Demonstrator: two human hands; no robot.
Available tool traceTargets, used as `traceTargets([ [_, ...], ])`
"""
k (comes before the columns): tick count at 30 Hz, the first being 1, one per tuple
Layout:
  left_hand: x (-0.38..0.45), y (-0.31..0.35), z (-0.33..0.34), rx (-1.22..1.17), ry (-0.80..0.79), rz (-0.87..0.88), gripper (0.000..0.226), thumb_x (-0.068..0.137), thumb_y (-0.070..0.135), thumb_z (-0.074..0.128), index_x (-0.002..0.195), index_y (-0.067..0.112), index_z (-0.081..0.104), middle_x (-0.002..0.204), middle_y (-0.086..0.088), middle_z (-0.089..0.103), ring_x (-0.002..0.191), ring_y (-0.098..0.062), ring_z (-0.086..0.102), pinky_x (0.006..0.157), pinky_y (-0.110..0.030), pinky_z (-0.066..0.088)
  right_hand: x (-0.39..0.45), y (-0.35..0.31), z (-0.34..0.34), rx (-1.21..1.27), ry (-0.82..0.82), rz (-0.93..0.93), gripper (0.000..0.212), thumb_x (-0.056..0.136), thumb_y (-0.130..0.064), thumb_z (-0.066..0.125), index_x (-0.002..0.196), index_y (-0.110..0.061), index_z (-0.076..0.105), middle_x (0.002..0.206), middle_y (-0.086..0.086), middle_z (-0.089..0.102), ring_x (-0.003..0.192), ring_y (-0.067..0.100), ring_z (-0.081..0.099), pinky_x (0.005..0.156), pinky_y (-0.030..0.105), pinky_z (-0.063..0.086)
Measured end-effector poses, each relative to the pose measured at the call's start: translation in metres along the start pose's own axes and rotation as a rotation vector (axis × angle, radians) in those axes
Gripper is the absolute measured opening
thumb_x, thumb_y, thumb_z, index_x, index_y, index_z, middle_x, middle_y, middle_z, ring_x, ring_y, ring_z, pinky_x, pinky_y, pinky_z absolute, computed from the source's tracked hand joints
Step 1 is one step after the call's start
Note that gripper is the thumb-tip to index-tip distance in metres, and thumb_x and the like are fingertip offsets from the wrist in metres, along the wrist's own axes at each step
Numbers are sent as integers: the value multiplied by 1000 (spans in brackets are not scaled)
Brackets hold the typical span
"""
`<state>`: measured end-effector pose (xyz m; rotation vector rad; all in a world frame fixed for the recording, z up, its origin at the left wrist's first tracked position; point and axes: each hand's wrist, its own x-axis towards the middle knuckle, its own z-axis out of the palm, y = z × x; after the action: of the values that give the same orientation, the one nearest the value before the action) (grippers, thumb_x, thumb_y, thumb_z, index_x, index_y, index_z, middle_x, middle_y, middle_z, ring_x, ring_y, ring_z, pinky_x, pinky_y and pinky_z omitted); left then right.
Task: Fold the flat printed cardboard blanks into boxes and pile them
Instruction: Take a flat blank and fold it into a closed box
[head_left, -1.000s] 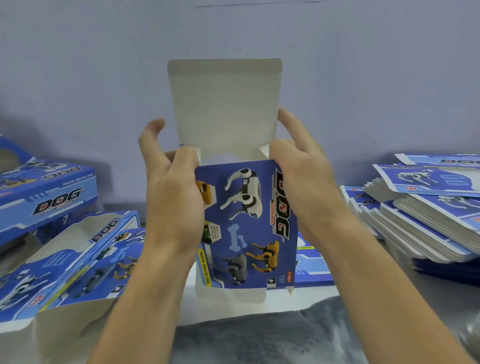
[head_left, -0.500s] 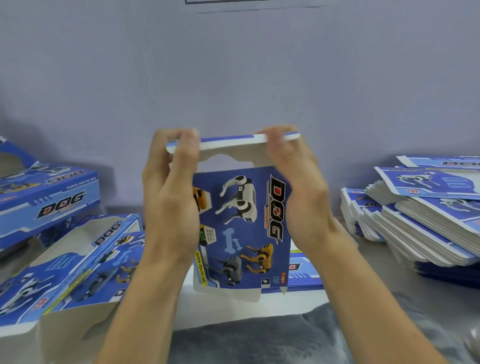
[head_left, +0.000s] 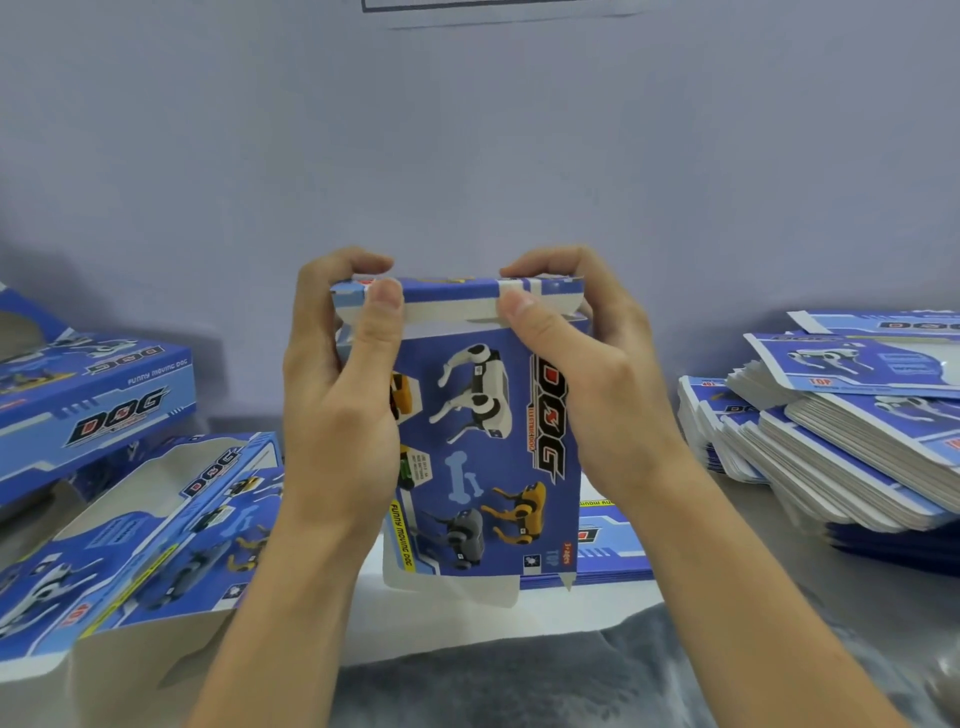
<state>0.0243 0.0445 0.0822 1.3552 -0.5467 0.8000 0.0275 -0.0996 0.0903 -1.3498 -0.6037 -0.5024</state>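
My left hand and right hand grip the upright box by its sides above the tabletop, thumbs pressing its top flap, between folded boxes at left and stacked flat blanks at right.

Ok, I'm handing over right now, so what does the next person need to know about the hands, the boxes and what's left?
Left hand: grips the box in progress at its upper left, thumb on the top flap.
Right hand: same at the upper right.
Box held upright at centre; top flap folded over, its tuck edge not yet pushed in. The bottom flap looks unclosed.
Done: folded boxes piled at left.
Left: tuck this flap, close the bottom, pile the box, then work through the stack of flat blanks at right.
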Motion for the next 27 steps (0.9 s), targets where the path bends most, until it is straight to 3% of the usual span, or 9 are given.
traceTargets([
  [5,1,-2,-3,-61,-17,-23,7,99,28,50,98,24,56,84,6,65,72,-15,71,51,-31,56,1,1,-3,42,-15,36,8,82,-25,66,86,-23,59,81,12,69,70,31,72,59,40,57],
  [8,0,-3,-4,-87,-25,-56,9,94,26,50,94,26,59,89,0,64,79,-24,72,57,-52,56,2,3,-5,78,-35,55,8,80,-21,66,81,-24,59,75,8,68,66,28,72,56,35,56],
  [10,0,-4,-4,-90,-25,-68,11,91,24,50,92,26,60,91,-7,62,82,-32,72,60,-66,51,1,5,-6,73,-55,58,8,80,-21,66,80,-26,60,77,12,68,68,34,71,60,40,54],
  [12,0,-5,-3,-100,-19,-83,11,88,24,49,92,24,60,90,-10,62,82,-36,72,59,-64,51,1,7,-6,73,-71,56,7,81,-21,65,82,-28,61,82,15,66,72,39,69,64,44,53],
  [14,1,-5,-2,-98,-11,-93,11,85,25,51,90,25,61,87,-6,63,80,-33,72,56,-52,53,0,8,-7,102,-98,51,5,84,-22,62,86,-27,62,85,12,65,74,34,68,65,40,54],
  [18,1,-2,-1,-100,14,-101,13,87,25,48,88,28,61,92,-14,63,84,-39,72,60,-70,49,-1,7,-6,127,-95,56,6,89,-24,56,92,-24,62,82,6,69,71,25,70,59,35,55],
  [21,1,0,-1,-99,35,-88,12,86,25,50,88,29,61,93,-20,59,88,-52,65,61,-74,46,-1,7,-3,88,-55,27,8,88,-26,59,95,-23,61,81,8,70,71,28,71,58,39,56],
  [24,1,0,-1,-95,24,-86,14,78,32,53,90,31,61,85,-12,59,87,-60,58,56,-75,41,-1,8,-3,113,-59,30,10,86,-23,60,97,-23,60,92,14,68,74,29,72,58,37,56],
  [27,0,-1,1,-110,-2,-96,16,84,24,48,90,30,62,82,-3,66,80,-44,69,55,-67,49,-1,10,-7,147,-83,44,8,87,-20,58,93,-24,58,83,9,69,69,27,70,56,32,54],
])
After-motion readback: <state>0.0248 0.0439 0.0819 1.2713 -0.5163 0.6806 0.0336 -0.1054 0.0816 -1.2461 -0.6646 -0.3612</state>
